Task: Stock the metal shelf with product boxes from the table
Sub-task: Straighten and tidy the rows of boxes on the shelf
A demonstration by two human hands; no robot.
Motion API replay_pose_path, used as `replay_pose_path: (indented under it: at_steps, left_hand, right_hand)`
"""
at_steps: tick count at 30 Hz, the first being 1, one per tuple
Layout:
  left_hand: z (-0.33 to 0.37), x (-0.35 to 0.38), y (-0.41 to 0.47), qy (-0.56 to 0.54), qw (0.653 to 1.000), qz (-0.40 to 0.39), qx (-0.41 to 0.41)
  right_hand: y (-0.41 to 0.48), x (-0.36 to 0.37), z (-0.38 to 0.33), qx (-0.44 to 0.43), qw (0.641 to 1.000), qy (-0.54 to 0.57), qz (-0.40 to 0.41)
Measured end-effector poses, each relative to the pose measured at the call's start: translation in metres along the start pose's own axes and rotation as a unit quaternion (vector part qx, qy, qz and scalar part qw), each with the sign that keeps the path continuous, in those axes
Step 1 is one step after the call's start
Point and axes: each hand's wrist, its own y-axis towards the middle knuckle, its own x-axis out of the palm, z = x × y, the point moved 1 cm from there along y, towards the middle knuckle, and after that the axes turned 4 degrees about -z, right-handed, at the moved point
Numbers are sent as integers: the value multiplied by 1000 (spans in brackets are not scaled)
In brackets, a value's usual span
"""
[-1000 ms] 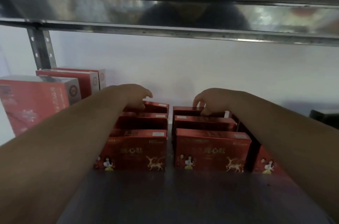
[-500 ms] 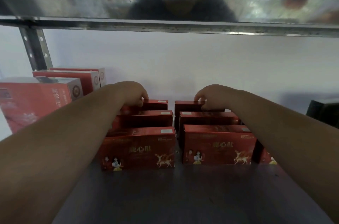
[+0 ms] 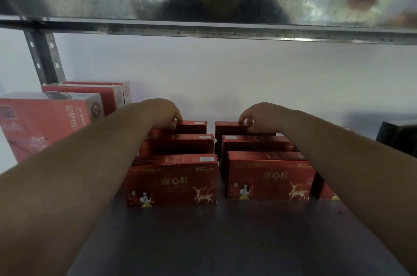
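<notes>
Six red boxes [image 3: 173, 182] w/ deer art stand upright on metal shelf [image 3: 225, 242] in 2 rows of 3 front-to-back (small gap btwn), rear two held at top by left hand [image 3: 162, 112] & right hand [image 3: 261, 115].

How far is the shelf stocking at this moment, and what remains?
Done: two rows of three dark red boxes stand on the metal shelf, front left box and front right box facing out. In hand: the left hand grips the rear left box, the right hand the rear right box. Left: the shelf has room in front; the table is out of view, so remaining stock is unknown.
</notes>
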Motion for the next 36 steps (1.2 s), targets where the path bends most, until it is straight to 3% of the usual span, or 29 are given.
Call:
replay_pose_path:
  at_steps: [19, 24, 27, 30, 36]
  left_hand:
    - [0, 1, -3, -7, 1000, -6, -17]
    - [5, -20, -18, -78, 996, 45, 26]
    - [15, -31, -31, -144, 988, -6, 61]
    - [23, -31, -39, -137, 985, -81, 71]
    - [20, -19, -38, -78, 990, -94, 67]
  right_hand:
    - [-8, -4, -1, 6, 1000, 23, -11]
    - [-30, -24, -4, -32, 991, 125, 28]
    - [-48, -36, -9, -49, 984, 166, -46]
    - [-56, -35, -11, -45, 986, 120, -111]
    - [-52, -21, -15, -57, 993, 81, -57]
